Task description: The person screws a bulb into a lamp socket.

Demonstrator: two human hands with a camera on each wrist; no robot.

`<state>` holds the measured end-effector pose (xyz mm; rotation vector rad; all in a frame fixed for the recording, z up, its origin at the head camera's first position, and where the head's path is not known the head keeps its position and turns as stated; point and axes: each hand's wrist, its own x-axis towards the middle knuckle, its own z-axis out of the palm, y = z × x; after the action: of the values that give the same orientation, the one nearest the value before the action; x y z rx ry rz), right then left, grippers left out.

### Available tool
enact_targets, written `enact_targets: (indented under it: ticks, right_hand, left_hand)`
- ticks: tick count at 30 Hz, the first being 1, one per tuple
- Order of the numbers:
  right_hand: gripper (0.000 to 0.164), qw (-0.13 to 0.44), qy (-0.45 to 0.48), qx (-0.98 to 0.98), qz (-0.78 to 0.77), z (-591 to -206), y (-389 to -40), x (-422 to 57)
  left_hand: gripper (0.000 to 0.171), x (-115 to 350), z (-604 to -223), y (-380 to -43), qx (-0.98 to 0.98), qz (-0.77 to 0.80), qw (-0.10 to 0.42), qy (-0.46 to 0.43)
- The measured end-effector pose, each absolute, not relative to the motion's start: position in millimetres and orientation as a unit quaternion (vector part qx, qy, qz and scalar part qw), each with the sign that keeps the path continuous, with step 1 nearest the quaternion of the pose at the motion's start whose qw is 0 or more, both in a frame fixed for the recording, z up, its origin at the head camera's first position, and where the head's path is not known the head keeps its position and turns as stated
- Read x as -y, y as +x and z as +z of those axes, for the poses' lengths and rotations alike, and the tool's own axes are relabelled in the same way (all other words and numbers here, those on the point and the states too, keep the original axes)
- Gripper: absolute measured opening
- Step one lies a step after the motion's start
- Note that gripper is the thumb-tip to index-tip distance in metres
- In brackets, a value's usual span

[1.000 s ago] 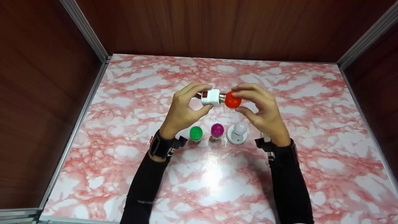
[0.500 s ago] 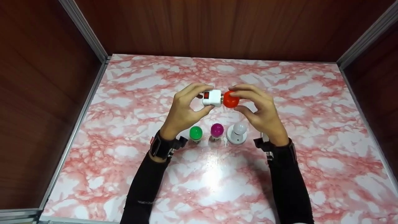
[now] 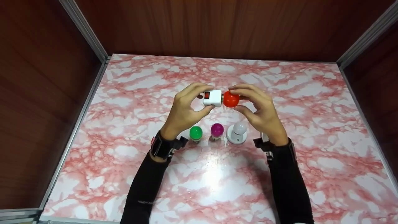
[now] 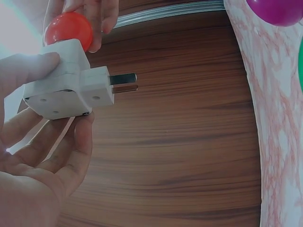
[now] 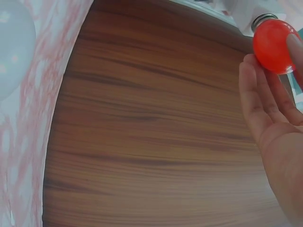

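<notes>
My left hand [image 3: 186, 105] grips a white plug-in lamp socket [image 3: 212, 98] with a red switch, thumb on one side and fingers on the other. Two flat metal prongs [image 4: 124, 83] stick out of the socket in the left wrist view. A red light bulb [image 3: 231, 99] is pinched between the thumb and fingertips of my right hand [image 3: 262, 109]. The bulb's base points into the socket's mouth, and a narrow ring of its metal screw thread [image 5: 263, 20] shows between them in the right wrist view. Both things are held up over the table.
Below the hands, a green bulb [image 3: 196, 133], a purple bulb [image 3: 217, 130] and a white bulb [image 3: 239, 128] in a round white base [image 3: 237, 139] stand in a row on the marbled table [image 3: 130, 193]. Dark wood panels [image 3: 217, 28] wall in the table's back and sides.
The red bulb has moved left toward the socket, and its base has gone into the mouth, so less thread shows. Over the last half second the right fingers have shifted slightly on the bulb.
</notes>
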<state>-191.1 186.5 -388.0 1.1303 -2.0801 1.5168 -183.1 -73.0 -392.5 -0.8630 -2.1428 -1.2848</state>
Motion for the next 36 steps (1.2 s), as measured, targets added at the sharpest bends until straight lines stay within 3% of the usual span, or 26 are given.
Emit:
enact_targets:
  ticks: [14,36]
  right_hand:
    - [0.046,0.141,0.370,0.727,0.561,-391,-191,-184]
    - [0.029,0.065,0.228,0.783,0.575,-390,-192,-176]
  left_hand:
    - [0.040,71,-393,-183,0.785,-0.462,0.262,-0.319]
    - [0.034,64,-399,-183,0.806,-0.385,0.317,-0.318]
